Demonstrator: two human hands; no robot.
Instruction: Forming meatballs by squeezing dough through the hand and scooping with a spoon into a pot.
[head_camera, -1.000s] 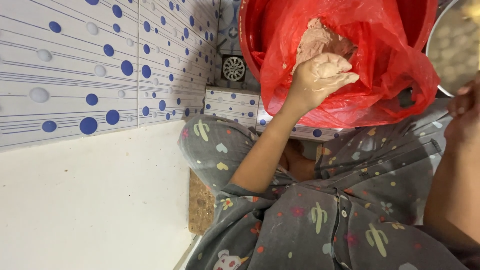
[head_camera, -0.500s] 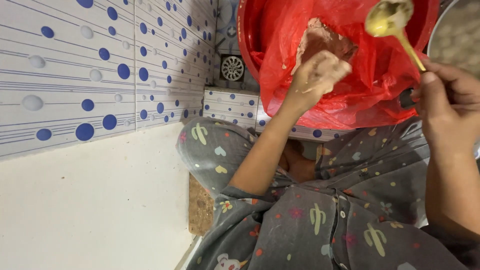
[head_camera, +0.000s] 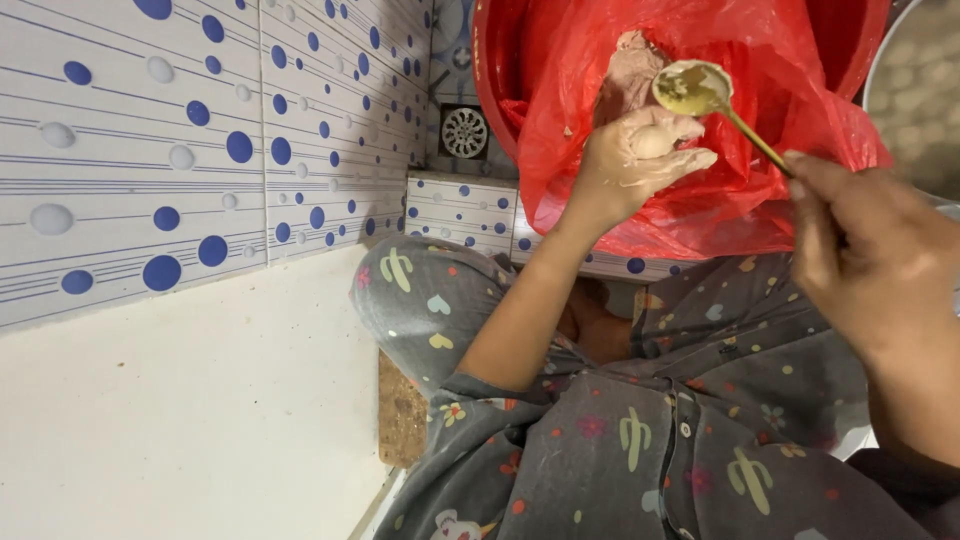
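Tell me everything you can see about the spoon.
The spoon looks like brass-coloured metal: a round bowl on a long thin handle. The bowl is smeared with yellowish-brown paste and hovers just above the left hand, over the red plastic bag lining a red basin. The handle slants down toward the right hand, whose fingers hold its far end. The left hand is coated in pale dough.

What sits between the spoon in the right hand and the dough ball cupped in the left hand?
Nothing visible does. The spoon, held by the right hand, hangs just above the dough ball cupped in the left hand. Only open air separates them, over the red plastic bag lining the tub.
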